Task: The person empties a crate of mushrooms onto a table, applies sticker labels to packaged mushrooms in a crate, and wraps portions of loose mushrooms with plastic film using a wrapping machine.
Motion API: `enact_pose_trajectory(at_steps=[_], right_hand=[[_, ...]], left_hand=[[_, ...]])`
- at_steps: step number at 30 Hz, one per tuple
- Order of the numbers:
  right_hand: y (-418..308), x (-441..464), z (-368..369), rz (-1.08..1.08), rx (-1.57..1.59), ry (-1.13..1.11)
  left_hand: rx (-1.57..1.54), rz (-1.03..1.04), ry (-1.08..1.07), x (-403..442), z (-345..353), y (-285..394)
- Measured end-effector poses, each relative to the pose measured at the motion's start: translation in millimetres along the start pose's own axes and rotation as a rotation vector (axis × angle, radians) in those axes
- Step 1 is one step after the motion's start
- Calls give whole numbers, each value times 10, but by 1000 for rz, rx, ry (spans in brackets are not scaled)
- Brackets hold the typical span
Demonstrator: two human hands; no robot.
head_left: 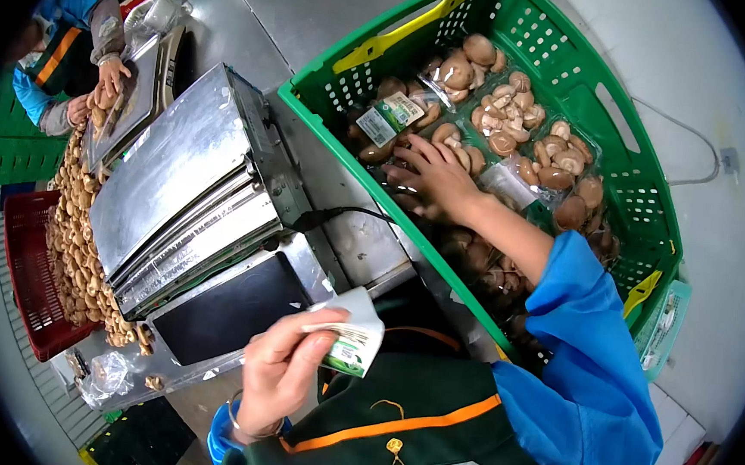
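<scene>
My left hand [281,373] pinches a small stack of printed labels [355,339] in front of my apron, below the scale. Inside the green crate [356,158], my right hand [433,174] rests with spread fingers on the packed mushrooms, beside a pack with a white and green label [390,119]. Its fingertips are partly hidden among the packs. Clear-wrapped trays of brown mushrooms [508,112] fill much of the crate, some with their pale stems up.
A metal weighing scale [178,176] with a dark panel stands left of the crate. Beyond it lie a heap of loose mushrooms [78,238] and a red basket [26,312]. At the upper left a co-worker's hands [106,84] touch mushrooms at another scale. A black cable runs toward the crate.
</scene>
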State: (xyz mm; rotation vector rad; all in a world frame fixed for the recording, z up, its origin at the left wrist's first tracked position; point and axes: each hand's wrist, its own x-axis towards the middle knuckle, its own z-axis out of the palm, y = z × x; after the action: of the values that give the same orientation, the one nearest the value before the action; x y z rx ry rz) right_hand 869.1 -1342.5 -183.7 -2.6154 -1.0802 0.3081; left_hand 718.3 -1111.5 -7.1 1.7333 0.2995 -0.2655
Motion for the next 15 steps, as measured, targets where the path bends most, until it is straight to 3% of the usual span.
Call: enact_pose_trajectory(at_steps=[2,3,5,6,8,9,10,12,14,15], right_hand=[[28,8,-65,-11,79,-31],[116,-20,35,-46,215,96],[-452,-205,-873,219,788,234],[-656,-335,-1141,166,1138,195],[-1068,-562,-1415,-58,1008,6],[-1213,-615,-1403,-70,965,-65],[-1179,-640,-1287,-112,803,70],[-900,-617,-1411,259,930,209],[-429,-480,-1521,508,975,401],[-130,-368,-1374,497,976,341]], left_hand=[[149,168,-122,-18,6,-63],[129,170,-85,-28,37,-58],[205,240,-83,11,45,-31],[248,259,-83,26,50,-29],[254,328,-90,141,197,-39],[279,300,-207,205,258,6],[299,268,-323,248,298,54],[337,-53,-509,255,245,-40],[258,-162,-436,147,90,-479],[14,-264,-359,84,36,-564]])
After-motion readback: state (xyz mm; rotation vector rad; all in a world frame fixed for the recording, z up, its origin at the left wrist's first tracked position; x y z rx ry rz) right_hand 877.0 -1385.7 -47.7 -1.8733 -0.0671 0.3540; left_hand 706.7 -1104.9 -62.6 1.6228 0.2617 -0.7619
